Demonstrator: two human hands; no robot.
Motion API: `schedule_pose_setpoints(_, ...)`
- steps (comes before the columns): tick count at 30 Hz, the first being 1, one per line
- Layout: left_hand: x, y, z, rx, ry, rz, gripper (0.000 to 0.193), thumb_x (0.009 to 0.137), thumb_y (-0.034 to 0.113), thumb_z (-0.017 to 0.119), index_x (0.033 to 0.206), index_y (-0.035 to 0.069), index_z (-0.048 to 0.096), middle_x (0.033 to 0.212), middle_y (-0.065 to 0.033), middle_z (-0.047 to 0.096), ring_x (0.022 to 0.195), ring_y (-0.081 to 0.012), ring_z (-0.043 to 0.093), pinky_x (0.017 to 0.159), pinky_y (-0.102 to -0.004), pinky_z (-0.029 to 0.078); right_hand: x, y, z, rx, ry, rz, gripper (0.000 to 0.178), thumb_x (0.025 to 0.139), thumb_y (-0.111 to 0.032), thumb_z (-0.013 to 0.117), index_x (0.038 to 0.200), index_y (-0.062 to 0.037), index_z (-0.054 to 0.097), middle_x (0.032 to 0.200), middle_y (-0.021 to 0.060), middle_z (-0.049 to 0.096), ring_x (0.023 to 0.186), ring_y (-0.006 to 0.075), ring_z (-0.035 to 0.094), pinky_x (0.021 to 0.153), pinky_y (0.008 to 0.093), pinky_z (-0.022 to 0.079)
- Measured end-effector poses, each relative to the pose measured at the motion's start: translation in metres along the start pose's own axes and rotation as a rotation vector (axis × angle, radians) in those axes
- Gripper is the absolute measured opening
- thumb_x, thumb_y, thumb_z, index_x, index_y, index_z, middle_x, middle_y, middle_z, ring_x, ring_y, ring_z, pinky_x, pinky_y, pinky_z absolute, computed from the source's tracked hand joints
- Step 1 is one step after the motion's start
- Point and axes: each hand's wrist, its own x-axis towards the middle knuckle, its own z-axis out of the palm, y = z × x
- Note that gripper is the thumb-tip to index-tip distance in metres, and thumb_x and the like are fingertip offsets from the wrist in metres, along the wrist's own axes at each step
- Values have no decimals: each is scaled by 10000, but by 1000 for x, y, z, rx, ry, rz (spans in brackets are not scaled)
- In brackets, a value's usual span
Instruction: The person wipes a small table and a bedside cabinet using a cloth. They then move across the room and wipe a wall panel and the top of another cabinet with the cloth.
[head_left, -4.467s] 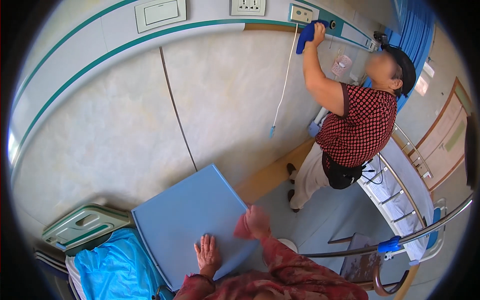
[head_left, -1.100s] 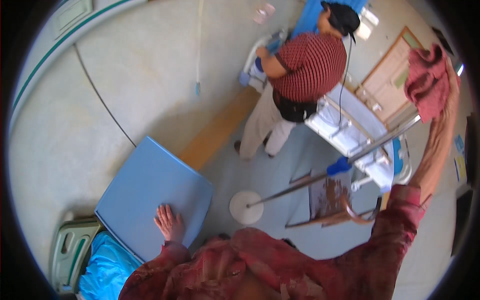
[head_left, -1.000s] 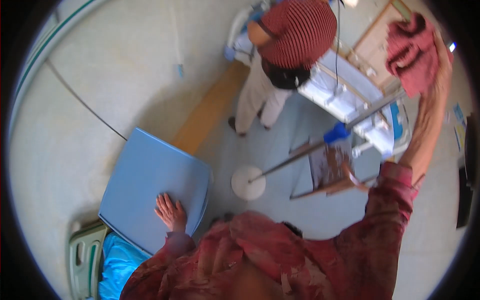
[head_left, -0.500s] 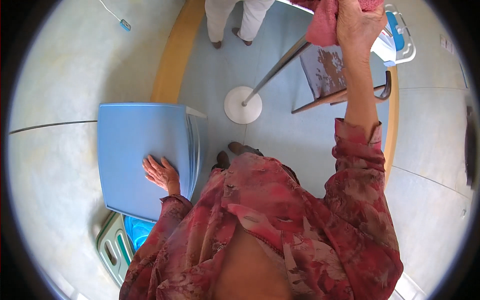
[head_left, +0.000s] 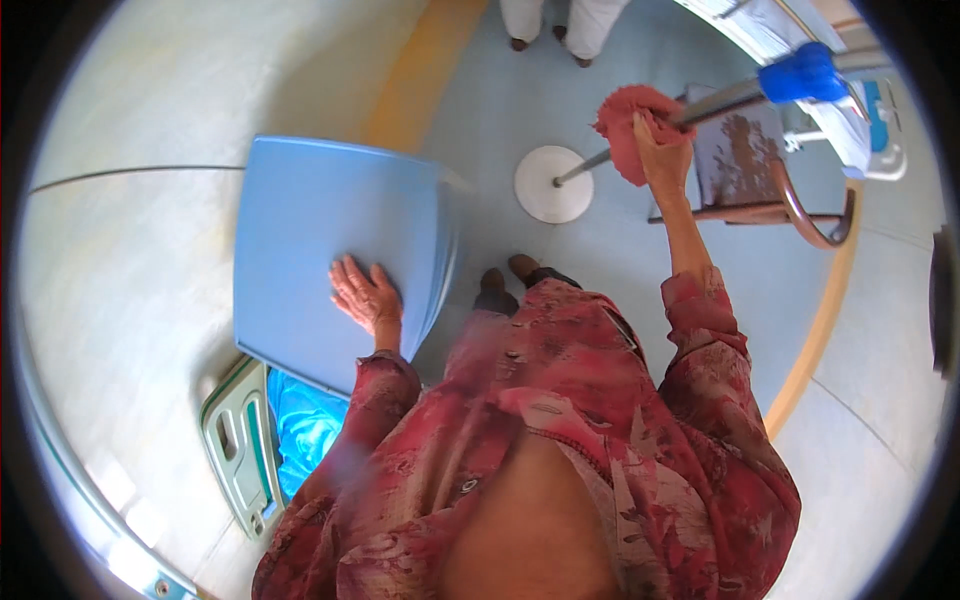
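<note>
My right hand [head_left: 662, 160] is closed round a pink cloth [head_left: 632, 105], which is wrapped about a metal pole [head_left: 725, 102]. The pole rises from a round white base [head_left: 540, 190] on the floor and carries a blue clamp or knob [head_left: 803, 74] higher up, at the upper right. My left hand [head_left: 366, 296] lies flat, fingers spread, on the top of a light blue cabinet [head_left: 300, 230] at my left.
A chair [head_left: 745, 150] with a worn seat and curved armrest stands beyond the pole. A person in white trousers [head_left: 588, 25] stands at the far side. Left of me, a bed-end panel [head_left: 240, 450] borders blue plastic [head_left: 305, 425]. A bed [head_left: 840, 120] shows at upper right.
My right hand and the cloth have come down the pole toward its base. The view has shifted, bringing the blue clamp into sight. My left hand stays on the cabinet top.
</note>
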Motion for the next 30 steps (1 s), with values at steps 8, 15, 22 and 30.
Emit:
schedule_pose_setpoints(8,8,14,-15,-21,-118,-64,593,873,344,533,1396,122,364,1473,-105,306,1389,-271,220,1118,-511,127,-21,136,71,1002,-112,323,379,804,-102,655,1136,58,568,1133,138,616,1015,197,590,885,305,481)
schedule_pose_setpoints(15,4,5,-30,-124,-128,-131,597,869,334,554,1390,120,357,1469,-115,293,1390,-296,201,1120,-514,114,-44,144,108,1011,-488,265,373,836,-115,594,1164,57,552,1206,170,561,1105,290,531,980,382,424)
schedule_pose_setpoints(22,5,8,-35,-171,-102,-104,592,885,387,527,1384,112,368,1467,-109,303,1395,-277,203,1120,-510,125,-141,98,134,564,-606,582,538,921,-120,512,1400,-29,286,1303,117,461,1167,222,462,957,343,418)
schedule_pose_setpoints(30,4,5,-38,-281,-60,-117,576,886,397,524,1367,106,396,1460,-107,317,1388,-262,218,1121,-508,130,-152,-113,211,197,-1005,-358,398,919,-193,509,1267,-3,492,1297,200,482,1171,375,471,963,427,410)
